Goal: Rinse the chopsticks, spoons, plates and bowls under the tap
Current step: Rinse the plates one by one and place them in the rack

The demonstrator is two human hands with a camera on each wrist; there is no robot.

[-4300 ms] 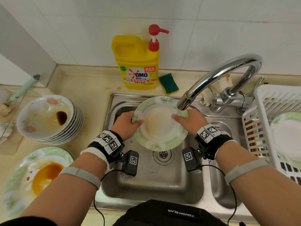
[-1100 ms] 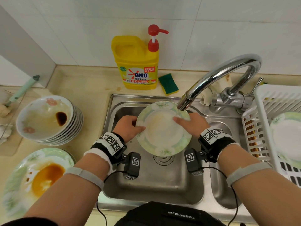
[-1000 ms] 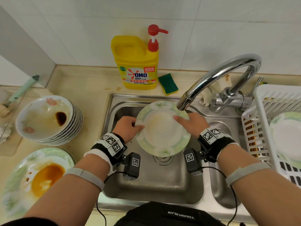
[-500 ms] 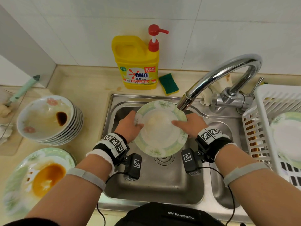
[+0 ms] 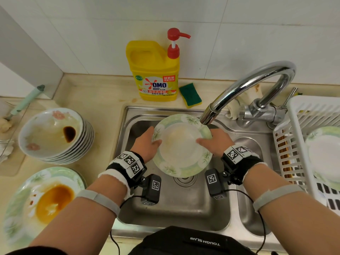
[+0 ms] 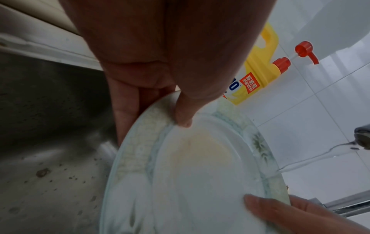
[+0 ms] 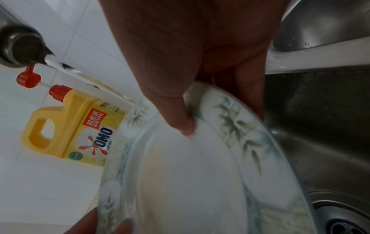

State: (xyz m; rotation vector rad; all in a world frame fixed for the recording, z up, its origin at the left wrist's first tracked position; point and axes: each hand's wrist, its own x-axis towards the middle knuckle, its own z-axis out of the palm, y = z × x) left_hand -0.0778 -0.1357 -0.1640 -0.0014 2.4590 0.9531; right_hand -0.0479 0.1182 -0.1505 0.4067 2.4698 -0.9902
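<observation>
while water strikes its glossy round rim, both hands' fingers (image 5: pixel 156 143) grip the plate (image 5: pixel 182 146) over the steel sink (image 5: pixel 184 203).

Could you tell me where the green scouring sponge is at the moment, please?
In the head view, the green sponge lies on the counter behind the sink, just right of the yellow detergent bottle and left of the tap.

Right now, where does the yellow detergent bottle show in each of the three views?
Head: yellow detergent bottle upper centre, against the wall behind the sink.
Left wrist: upper right, tilted, past the plate.
Right wrist: left of centre, behind the plate's rim.
Shared landmark: its red pump, in all three.
</observation>
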